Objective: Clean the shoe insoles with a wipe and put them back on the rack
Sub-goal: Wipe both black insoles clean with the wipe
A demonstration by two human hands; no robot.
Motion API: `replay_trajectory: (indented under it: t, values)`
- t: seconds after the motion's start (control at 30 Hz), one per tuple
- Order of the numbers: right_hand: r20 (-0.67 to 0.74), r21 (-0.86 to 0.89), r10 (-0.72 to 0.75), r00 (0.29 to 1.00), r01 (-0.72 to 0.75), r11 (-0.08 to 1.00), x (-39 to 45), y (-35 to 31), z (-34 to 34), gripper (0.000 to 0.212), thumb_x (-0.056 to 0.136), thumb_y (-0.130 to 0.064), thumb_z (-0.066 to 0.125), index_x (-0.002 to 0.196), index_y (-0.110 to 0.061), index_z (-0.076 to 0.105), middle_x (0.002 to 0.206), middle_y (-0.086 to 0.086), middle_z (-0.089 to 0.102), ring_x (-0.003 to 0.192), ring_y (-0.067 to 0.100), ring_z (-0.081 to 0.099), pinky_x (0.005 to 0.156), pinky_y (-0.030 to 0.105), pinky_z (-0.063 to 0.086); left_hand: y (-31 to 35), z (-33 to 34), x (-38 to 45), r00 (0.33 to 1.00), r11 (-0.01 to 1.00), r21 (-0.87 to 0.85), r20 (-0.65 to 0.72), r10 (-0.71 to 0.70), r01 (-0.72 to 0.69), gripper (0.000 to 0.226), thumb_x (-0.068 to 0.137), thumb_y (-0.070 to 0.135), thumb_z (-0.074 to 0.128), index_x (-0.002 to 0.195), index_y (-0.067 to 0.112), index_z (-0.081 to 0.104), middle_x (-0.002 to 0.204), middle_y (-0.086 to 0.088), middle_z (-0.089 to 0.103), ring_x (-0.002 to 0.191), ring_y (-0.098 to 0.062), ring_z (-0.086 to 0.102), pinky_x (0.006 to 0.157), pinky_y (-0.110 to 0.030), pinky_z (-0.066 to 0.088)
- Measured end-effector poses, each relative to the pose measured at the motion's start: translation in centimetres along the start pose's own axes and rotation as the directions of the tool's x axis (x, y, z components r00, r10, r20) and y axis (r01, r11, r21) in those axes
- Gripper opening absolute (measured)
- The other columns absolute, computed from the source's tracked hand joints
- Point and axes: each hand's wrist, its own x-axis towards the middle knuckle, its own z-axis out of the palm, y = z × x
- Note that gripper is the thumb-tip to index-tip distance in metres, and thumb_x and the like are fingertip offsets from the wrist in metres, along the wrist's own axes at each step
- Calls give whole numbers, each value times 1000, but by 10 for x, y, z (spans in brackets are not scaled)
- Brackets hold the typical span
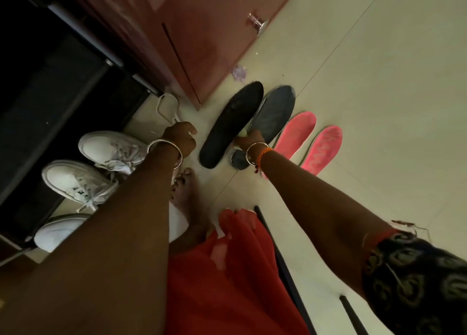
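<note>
Four insoles are laid side by side on the floor (379, 107), just below a red-brown cabinet (214, 44): a black insole (231, 126), a grey insole (274, 115) touching it on the right, then two pink insoles (295, 135) (322, 149) a little apart. The right hand (249, 139) is set on the heel half of the grey insole w/ a pale wipe (243, 133) bunched under it; its fingers seem curled round the wipe, though only a scrap of it shows. The left hand (180, 137) hovers near the black insole's heel side, fingers loosely curled, nothing seen in them. Step in hand is judged to be wiping the grey insole. It would be done best w/ long strokes heel to toe, even pressure, and the insole pinned by the left hand so it isn't dragged over the black one; edges and toe curve shouldn't be skipped. Hard to make out: the grey insole's heel is covered by wrist and bangles, so dirt there can't be judged; light is dim, so which insoles are already clean can't be told. The dark rack (50, 94) at left is mostly in shadow, shelves unclear. White sneakers (111, 149) sit by it, one partly cut off by the left forearm.
</note>
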Motion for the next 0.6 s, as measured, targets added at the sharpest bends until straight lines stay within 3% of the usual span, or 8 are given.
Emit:
replay_trajectory:
  t: [0.13,0.27,0.33,0.4,0.5,0.6]
  values:
    - [-123,-14,-43,991,42,999,-1,15,-11,35,86,-19,63,115,-1,59,114,16,63,103,31,59,81,33,47,9,13,-8,991,994,53,98,92,-97,52,85,0,54,135,12,46,128,-20,55,119,-35,50,100,-37,41]
    - [-312,8,50,949,-50,999,2,37,-27,36,90,-26,57,115,-1,55,103,11,60,98,30,57,75,30,42,30,23,-9,960,963,86,137,244,-257,79,86,6,61,150,22,17,142,-18,39,130,-35,40,107,-42,35]
    - [-309,23,103,945,-101,995,7,47,-29,37,90,-27,57,116,-1,53,95,9,54,88,27,53,71,29,41,39,25,-8,944,945,64,104,313,-320,87,85,10,66,151,20,12,148,-15,33,134,-33,35,110,-42,32]
    - [-291,6,121,949,-125,992,12,52,-28,38,89,-29,60,114,-2,53,99,12,59,87,27,55,71,30,43,43,26,-6,935,936,17,62,349,-350,89,83,10,69,151,19,12,150,-14,30,137,-31,32,112,-41,30]
    - [-288,-13,134,948,-144,990,18,50,-28,38,87,-30,63,113,-4,55,102,12,60,94,28,59,73,31,44,40,26,-3,944,944,-41,22,328,-327,90,83,11,69,151,22,11,152,-11,28,138,-28,30,112,-39,30]
    - [-261,-15,162,952,-172,985,21,49,-30,35,84,-26,66,111,-5,57,96,10,59,80,23,53,67,28,42,32,27,-2,952,952,-29,21,307,-306,90,83,10,69,151,23,11,152,-10,29,138,-29,31,112,-39,31]
